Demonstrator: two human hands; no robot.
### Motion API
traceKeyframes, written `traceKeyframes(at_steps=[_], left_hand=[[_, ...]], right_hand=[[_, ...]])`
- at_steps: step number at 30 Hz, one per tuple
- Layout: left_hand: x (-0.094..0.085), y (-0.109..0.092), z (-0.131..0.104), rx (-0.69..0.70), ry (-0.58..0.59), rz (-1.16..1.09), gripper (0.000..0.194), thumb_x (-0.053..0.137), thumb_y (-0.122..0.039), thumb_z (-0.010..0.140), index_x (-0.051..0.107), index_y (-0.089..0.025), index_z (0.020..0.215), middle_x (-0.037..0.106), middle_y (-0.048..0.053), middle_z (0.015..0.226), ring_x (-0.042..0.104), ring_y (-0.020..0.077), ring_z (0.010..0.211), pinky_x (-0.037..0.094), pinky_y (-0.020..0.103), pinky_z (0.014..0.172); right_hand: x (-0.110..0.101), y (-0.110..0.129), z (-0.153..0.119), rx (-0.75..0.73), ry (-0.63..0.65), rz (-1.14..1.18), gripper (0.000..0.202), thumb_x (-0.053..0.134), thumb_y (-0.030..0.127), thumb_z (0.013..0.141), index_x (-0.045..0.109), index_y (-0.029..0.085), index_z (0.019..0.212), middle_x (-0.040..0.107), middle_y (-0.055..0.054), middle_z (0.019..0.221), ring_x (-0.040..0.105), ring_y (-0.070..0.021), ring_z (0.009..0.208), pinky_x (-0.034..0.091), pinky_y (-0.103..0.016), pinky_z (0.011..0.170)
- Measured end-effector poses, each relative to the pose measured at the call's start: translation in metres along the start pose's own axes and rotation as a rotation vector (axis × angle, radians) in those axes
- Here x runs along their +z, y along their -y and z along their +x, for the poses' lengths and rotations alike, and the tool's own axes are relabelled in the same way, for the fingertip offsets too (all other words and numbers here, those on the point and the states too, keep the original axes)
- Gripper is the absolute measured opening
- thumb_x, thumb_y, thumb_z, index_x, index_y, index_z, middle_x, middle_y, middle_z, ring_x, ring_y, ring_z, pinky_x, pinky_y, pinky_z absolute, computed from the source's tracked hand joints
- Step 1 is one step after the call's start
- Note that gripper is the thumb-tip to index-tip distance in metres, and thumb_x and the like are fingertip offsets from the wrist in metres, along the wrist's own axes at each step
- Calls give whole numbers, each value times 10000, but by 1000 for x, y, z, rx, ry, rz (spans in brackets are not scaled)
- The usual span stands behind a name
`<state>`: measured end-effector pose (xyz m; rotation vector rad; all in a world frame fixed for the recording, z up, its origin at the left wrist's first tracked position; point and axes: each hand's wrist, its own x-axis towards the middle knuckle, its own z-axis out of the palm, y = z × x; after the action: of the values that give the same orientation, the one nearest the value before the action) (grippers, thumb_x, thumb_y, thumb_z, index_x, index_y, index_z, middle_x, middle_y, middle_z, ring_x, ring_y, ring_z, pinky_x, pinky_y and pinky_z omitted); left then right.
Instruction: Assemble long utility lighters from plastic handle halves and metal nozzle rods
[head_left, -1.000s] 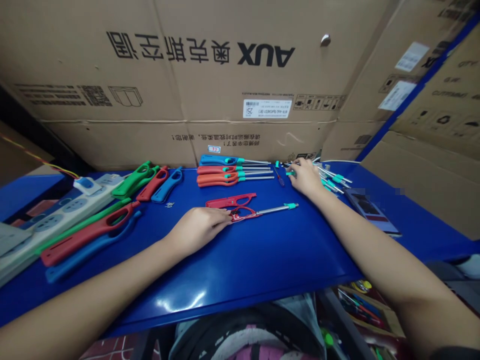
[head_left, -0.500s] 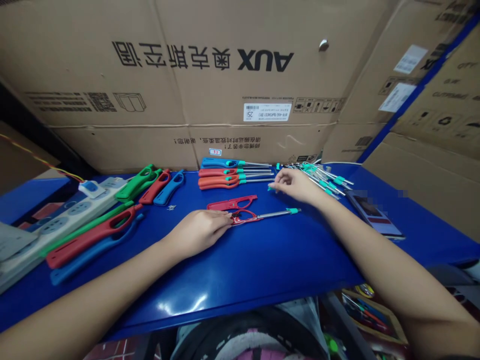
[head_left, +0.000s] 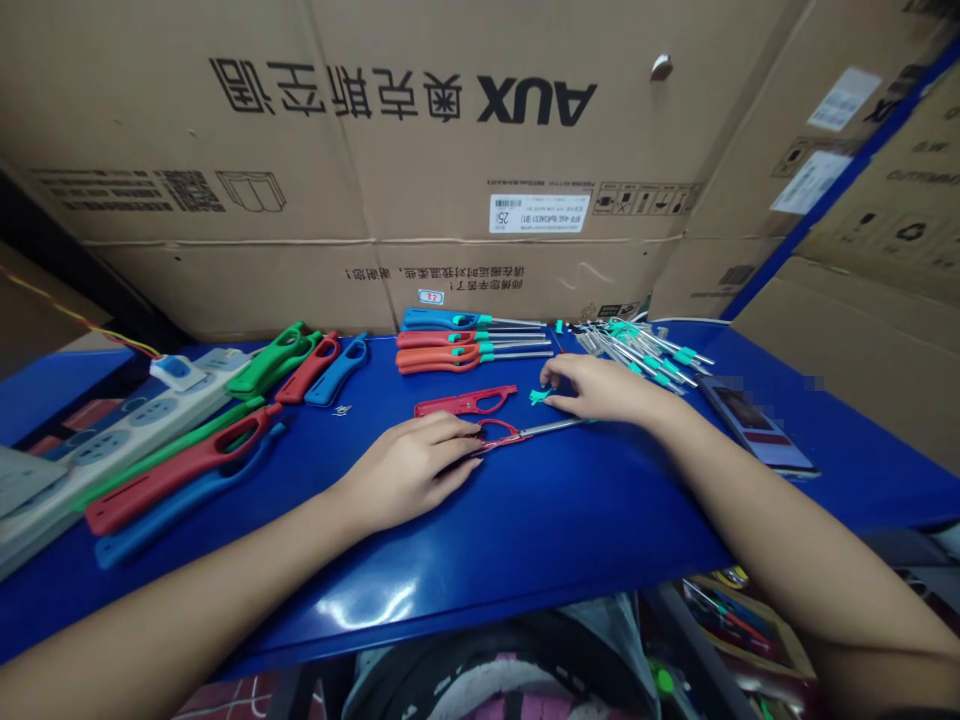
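My left hand lies over the handle end of an opened red lighter half, whose metal tube points right; its fingers are around the part and hide much of it. My right hand pinches a small teal piece just above and right of that handle. Behind them rests a separate red handle shell. Farther back lie assembled lighters, one blue and others red and orange, their tubes pointing right.
Metal tubes with teal collars are piled at the back right, beside a phone-like object. Green, red and blue shells lie left, near a white power strip and small screws. A cardboard wall stands behind.
My right hand has moved slightly down toward the opened lighter, and the teal piece shows more clearly. My left hand has shifted a little right over the handle. The view has tilted slightly.
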<state>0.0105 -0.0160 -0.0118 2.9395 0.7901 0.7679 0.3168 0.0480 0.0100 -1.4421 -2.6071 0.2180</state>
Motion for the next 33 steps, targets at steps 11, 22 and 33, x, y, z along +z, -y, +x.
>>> traceKeyframes(at_steps=[11, 22, 33], left_hand=[[5, 1, 2, -85, -11, -86, 176, 584, -230, 961, 752, -219, 1017, 759, 48, 1090, 710, 208, 1014, 577, 352, 896], [6, 4, 0, -185, -41, -160, 156, 625, -285, 948, 747, -205, 1005, 764, 52, 1039, 712, 210, 997, 571, 347, 897], [6, 5, 1, -280, -63, -281, 124, 714, -227, 880, 722, -178, 994, 750, 59, 978, 706, 207, 918, 569, 329, 852]], right_hand=[[-3, 22, -1, -196, -59, 179, 174, 613, 338, 930, 664, 182, 871, 689, -29, 841, 577, -138, 708, 389, -254, 654], [15, 53, -2, -364, 9, 270, 120, 567, 232, 964, 674, 181, 973, 682, -65, 1003, 638, -172, 868, 484, -292, 764], [26, 56, 0, -392, -37, 308, 140, 562, 217, 965, 696, 180, 954, 682, -69, 1014, 650, -179, 880, 501, -311, 793]])
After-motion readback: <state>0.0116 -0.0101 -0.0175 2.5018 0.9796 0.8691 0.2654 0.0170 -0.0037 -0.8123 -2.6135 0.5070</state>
